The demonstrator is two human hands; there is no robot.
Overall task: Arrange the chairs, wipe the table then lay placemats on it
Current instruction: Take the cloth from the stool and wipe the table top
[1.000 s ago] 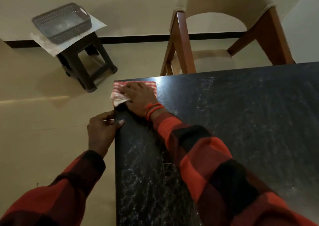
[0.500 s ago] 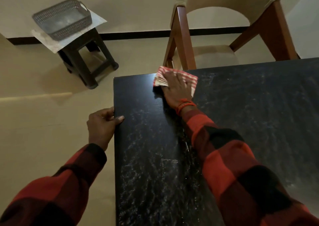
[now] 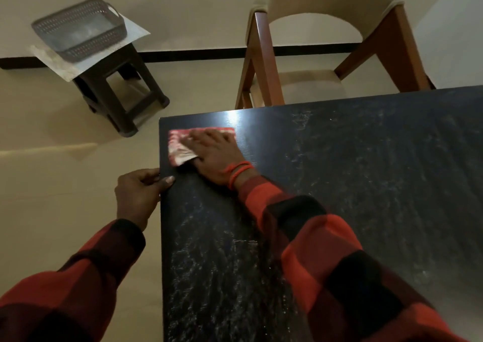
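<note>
Head view: right hand [image 3: 217,156] lies flat, fingers straight, pressing a red-and-white cloth [image 3: 183,145] onto the black table [image 3: 366,184] near its far left corner. Left hand [image 3: 138,195] grips the table's left edge, thumb on top, fingers curled under. Both sleeves are red-and-black plaid. A wooden chair [image 3: 264,64] with a cream seat stands at the far side. On the beige floor, a dark stool [image 3: 122,90] carries a sheet and a grey basket [image 3: 78,35].

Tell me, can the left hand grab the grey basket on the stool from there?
Probably not. The left hand grips the table edge, and the basket sits on the stool across open floor; nothing blocks it.
</note>
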